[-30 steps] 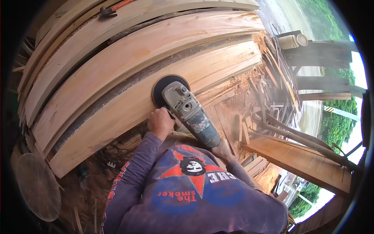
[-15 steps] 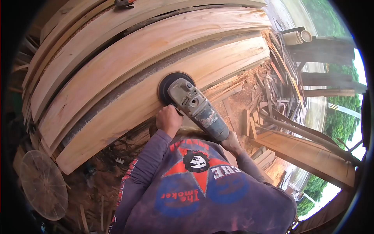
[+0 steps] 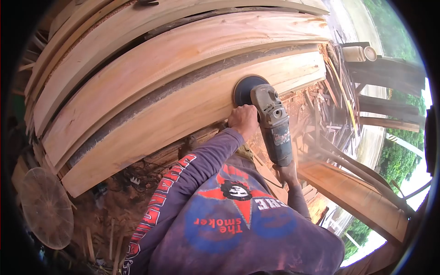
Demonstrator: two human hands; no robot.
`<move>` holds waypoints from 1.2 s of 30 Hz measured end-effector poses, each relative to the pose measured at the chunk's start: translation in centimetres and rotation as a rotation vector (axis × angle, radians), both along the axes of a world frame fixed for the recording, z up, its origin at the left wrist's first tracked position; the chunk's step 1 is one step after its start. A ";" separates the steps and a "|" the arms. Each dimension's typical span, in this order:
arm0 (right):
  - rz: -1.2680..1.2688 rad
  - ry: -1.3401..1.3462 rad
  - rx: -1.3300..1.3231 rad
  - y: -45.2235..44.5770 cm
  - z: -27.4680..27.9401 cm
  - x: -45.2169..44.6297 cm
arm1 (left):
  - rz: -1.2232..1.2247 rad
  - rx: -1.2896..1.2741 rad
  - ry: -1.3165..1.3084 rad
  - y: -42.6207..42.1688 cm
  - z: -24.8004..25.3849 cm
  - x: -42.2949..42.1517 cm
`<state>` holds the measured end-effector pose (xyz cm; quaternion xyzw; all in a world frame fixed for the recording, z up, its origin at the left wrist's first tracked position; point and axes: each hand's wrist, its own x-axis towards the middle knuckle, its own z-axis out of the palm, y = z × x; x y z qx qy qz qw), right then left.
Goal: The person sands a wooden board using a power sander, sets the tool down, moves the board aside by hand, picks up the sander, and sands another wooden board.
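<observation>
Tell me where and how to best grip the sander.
Take the sander, I'd say, by its rear barrel from behind: it's slim and points toward the shirt, away from the disc. The right hand holds its end.

Power sander (image 3: 272,114), disc (image 3: 243,91) against upper face of nearest plank (image 3: 160,130). Left hand (image 3: 243,122) closed beside the tool's head; right hand (image 3: 286,173) round its rear end. More planks (image 3: 174,55) beyond; offcuts (image 3: 338,101) heaped past far right end.
</observation>
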<state>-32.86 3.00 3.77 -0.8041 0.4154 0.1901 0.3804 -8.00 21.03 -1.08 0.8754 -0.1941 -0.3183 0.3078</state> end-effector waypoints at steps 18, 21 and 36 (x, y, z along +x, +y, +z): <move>-0.205 -0.022 -0.031 -20.7 -0.8 1.4 | -0.151 -0.119 -0.037 -26.8 0.2 5.5; -0.233 -0.058 -0.053 -25.4 -0.9 2.1 | -0.167 -0.140 -0.047 -32.7 0.2 6.6; -0.254 -0.013 -0.024 -35.3 -1.3 5.6 | -0.126 -0.054 -0.255 -45.2 -0.7 8.8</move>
